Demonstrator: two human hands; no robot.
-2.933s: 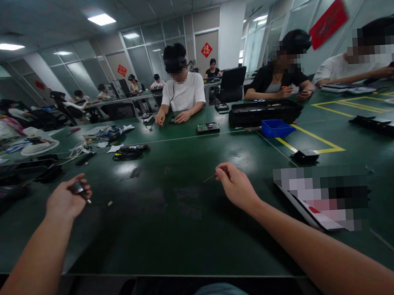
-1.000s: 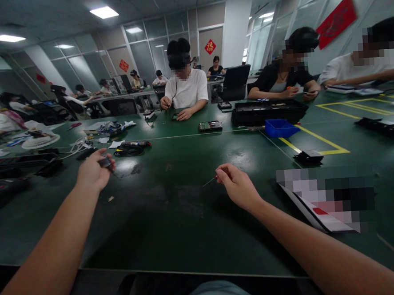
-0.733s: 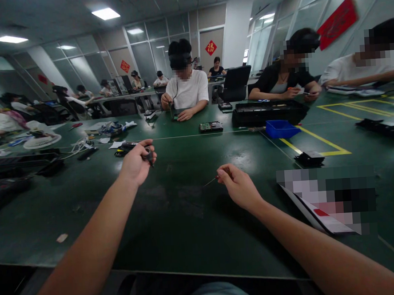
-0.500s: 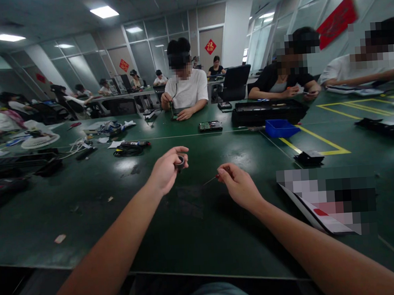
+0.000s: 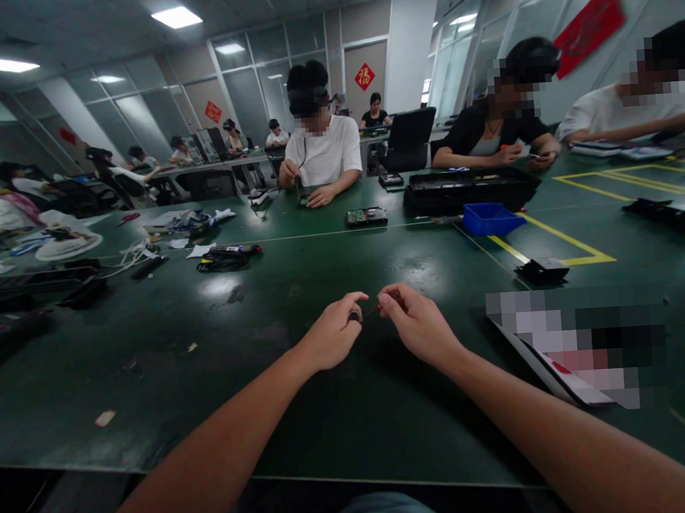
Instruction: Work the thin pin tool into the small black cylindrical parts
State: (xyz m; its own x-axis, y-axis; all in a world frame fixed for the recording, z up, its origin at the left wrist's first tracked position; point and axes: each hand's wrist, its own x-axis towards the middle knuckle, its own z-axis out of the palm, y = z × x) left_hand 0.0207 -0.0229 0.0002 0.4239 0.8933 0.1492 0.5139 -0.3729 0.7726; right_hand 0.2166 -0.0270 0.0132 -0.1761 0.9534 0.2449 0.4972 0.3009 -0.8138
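The only writing that could be read was the character 福 on a red diamond sign (image 5: pixel 365 76) on the door at the far end of the room; a second red diamond (image 5: pixel 213 111) on the glass wall to the left and a red banner (image 5: pixel 589 25) high on the right were too blurred to read. Both hands met above the middle of the green table (image 5: pixel 239 371), just in front of the person. The left hand (image 5: pixel 331 338) was closed, with thumb and forefinger pinching a small dark part (image 5: pixel 355 315) at its fingertips; what the part was could not be told. The right hand (image 5: pixel 419 328) was also closed, pinching a thin tool (image 5: pixel 374 309) with a red section near the fingers. The tool's long axis ran nearly level from right to left, dipping a little at the left, and its tip pointed at the dark part, touching or all but touching it. To the right of the hands lay a flat device (image 5: pixel 558 371) with a pale edge, its face blurred out. Farther back stood a blue bin (image 5: pixel 489 219), a long black tray (image 5: pixel 469 191) and a circuit board (image 5: pixel 365 216), and a person in a white shirt (image 5: pixel 324 153) sat opposite, hands on the table.
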